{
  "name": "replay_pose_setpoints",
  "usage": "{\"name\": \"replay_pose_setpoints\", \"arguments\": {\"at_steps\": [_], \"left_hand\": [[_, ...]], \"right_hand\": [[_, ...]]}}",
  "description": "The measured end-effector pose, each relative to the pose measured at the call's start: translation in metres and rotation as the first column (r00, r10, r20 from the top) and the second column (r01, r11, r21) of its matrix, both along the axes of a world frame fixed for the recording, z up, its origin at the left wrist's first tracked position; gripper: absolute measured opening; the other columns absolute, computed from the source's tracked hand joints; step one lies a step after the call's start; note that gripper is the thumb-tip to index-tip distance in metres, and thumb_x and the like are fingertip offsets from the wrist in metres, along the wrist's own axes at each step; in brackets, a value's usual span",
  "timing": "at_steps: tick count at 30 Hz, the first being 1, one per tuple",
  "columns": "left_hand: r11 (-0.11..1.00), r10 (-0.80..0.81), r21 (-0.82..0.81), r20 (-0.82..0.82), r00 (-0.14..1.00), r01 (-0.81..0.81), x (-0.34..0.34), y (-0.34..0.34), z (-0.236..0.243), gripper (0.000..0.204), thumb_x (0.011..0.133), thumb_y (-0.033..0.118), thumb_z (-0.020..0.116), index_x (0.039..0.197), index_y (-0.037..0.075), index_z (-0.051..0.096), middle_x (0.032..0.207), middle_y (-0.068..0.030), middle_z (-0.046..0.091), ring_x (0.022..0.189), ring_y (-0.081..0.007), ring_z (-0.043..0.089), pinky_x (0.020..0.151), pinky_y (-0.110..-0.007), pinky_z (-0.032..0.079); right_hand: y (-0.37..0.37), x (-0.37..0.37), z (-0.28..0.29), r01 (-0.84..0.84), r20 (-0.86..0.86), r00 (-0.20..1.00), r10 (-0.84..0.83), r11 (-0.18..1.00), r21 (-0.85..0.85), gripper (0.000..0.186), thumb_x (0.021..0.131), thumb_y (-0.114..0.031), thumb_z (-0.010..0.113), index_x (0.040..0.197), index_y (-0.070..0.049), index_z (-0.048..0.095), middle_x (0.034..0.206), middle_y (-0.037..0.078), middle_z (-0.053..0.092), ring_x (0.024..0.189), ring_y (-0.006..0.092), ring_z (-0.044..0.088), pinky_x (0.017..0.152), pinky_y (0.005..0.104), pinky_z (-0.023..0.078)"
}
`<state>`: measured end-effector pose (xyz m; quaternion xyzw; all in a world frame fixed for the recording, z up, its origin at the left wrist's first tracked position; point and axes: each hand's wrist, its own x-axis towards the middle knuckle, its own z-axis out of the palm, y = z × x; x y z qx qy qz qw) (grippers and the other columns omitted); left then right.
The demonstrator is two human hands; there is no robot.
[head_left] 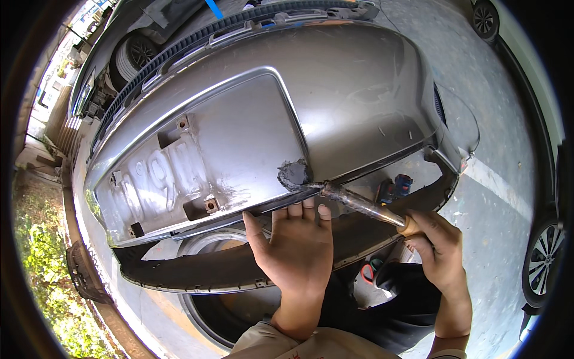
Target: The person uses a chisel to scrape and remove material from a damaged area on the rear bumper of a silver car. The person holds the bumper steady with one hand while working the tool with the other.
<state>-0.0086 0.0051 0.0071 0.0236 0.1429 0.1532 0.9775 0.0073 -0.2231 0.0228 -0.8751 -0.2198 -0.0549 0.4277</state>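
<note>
Head: two hands (441,244); one tool (363,204); one bumper (359,90)

A grey bumper (359,90) lies with its recessed panel (245,128) toward the person. The right hand (439,248), at the bumper's near side, grips the pale handle of a long tool (365,206), whose dark, ragged-edged head sits against the recessed panel close to the bumper's near edge. The left hand (299,251) is palm up, fingers extended, fingertips at that edge. A tyre (194,311) lies beneath the bumper; a drill (394,188) shows through its opening. Left of the bumper are plants (42,257); right of it, a car wheel (543,257).
</note>
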Motion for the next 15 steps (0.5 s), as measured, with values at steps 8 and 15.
{"name": "replay_pose_setpoints", "arguments": {"at_steps": [8, 15], "left_hand": [[1.000, -0.016, 0.028, 0.046, 0.999, 0.014, -0.0006, 0.0012, -0.0046, 0.057, 0.100, 0.059, 0.058, 0.117, 0.006, 0.067, 0.115, -0.0082, 0.070, 0.114, -0.0248, 0.059, 0.106, -0.041, 0.039], [1.000, -0.015, 0.023, 0.042, 0.999, 0.014, 0.0003, -0.0001, -0.0026, 0.057, 0.101, 0.058, 0.057, 0.119, 0.005, 0.066, 0.116, -0.0095, 0.070, 0.113, -0.0255, 0.059, 0.104, -0.041, 0.040]], "right_hand": [[-0.0015, 0.0004, 0.0003, -0.005, 0.001, 1.000, 0.005, 1.000, 0.007, 0.039, 0.084, -0.003, 0.077, 0.121, 0.005, 0.068, 0.097, 0.019, 0.072, 0.079, 0.0330, 0.071, 0.071, 0.0362, 0.056], [-0.0039, 0.0018, -0.0017, -0.001, 0.016, 1.000, 0.000, 1.000, 0.011, 0.038, 0.084, -0.002, 0.077, 0.120, 0.005, 0.068, 0.097, 0.018, 0.072, 0.080, 0.0335, 0.071, 0.073, 0.0365, 0.057]]}}
